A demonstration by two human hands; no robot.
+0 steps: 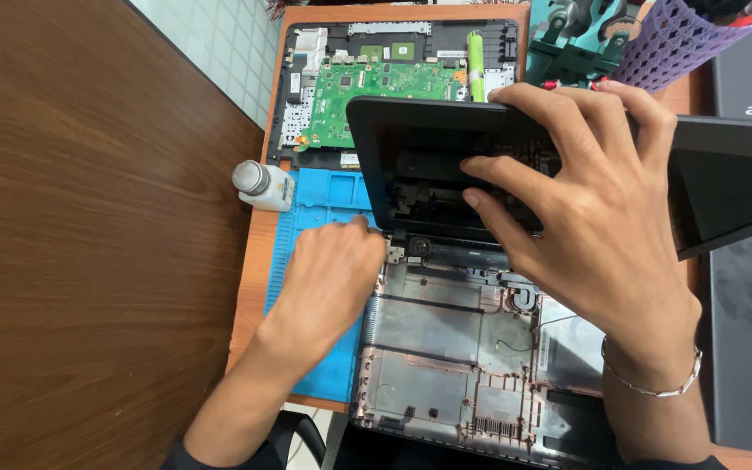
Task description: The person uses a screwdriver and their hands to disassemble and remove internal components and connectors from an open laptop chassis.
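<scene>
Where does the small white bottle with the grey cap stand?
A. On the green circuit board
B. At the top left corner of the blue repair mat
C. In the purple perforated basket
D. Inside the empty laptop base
B: the small white bottle stands at the top left corner of the blue repair mat, left of the left hand and below the opened laptop with the green circuit board.

Matt black plastic laptop lid (446,130), dull grey plastic base shell (446,348), smooth blue rubbery mat (328,196), green glossy circuit board (385,87), brown wood-grain table (89,244)

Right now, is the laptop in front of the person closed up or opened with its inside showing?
Opened. The laptop base shows bare inner ribs and a loose wire, and the right hand tilts the black cover above it.
</scene>
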